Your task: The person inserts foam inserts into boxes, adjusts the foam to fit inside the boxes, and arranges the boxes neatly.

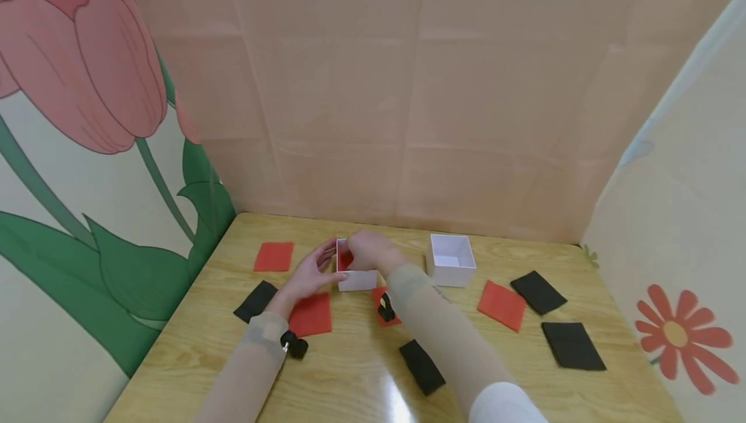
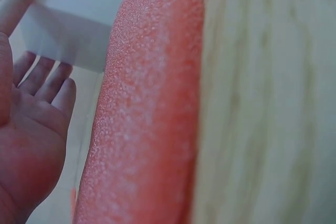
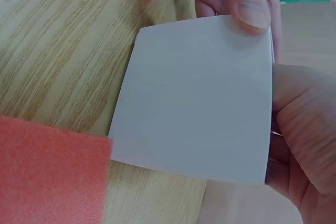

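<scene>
Both hands are at a white open-topped box point(image 1: 357, 281) near the back of the table. My left hand point(image 1: 307, 278) holds its left side, with the thumb point(image 3: 252, 15) on the front face near the rim and the fingers along the side wall. My right hand point(image 1: 371, 250) reaches over the rim into the box, beside a red foam sheet point(image 1: 344, 259) inside. Its fingertips are hidden in the box, so I cannot tell whether they pinch the sheet. Another red foam sheet point(image 1: 312, 317) lies under the left wrist, and one more red sheet point(image 1: 380, 298) is partly behind the right wrist.
A second white open box point(image 1: 451, 274) stands to the right. Around the boxes lie a red sheet point(image 1: 274, 256) and black sheet point(image 1: 256, 300) at left, a black sheet point(image 1: 423, 367) in front, and a red sheet point(image 1: 502, 305) and black sheets point(image 1: 539, 292) at right. Fabric walls enclose the table.
</scene>
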Demonstrator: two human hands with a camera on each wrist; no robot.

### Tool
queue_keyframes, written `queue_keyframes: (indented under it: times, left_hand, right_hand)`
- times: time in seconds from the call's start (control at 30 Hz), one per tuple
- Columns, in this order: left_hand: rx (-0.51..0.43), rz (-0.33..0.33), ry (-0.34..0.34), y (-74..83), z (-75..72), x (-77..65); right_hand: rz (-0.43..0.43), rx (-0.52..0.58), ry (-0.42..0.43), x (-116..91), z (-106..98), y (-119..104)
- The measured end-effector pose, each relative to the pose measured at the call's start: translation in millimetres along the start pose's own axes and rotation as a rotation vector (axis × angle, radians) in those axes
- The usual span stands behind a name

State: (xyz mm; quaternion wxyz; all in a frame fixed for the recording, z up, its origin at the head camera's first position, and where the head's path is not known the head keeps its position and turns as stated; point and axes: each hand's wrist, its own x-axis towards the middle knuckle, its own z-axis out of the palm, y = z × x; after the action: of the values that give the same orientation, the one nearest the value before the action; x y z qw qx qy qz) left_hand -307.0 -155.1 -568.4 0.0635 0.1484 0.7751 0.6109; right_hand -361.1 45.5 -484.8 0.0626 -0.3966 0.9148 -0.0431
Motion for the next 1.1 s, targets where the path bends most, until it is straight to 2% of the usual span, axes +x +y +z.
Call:
queue_keyframes:
  times: [0.43,0.63,0.77,0.97,1.1]
  left_hand:
    - [-0.006,0.005,-0.01,0.5,0.4,-1.7]
    - [0.024,-0.012,-0.006,2.2,-0.7,-1.3]
    - [0.044,-0.034,0.0,1.7,0.0,-0.7]
    - [0.044,-0.055,0.011,2.0,1.6,-2.1]
    - [0.048,-0.065,0.02,0.2,1.8,-2.5]
  right_hand:
    - [-0.014,0.073,0.012,-3.2,0.4,2.1]
    - [-0.009,0.322,0.038,-14.0,-7.3,5.8]
    - [-0.015,0.464,0.114,-26.8,-8.7,12.3]
    - [-0.028,0.563,0.266,-51.4,-0.2,25.5]
    - [-0.015,0.605,0.32,-74.0,3.7,30.9]
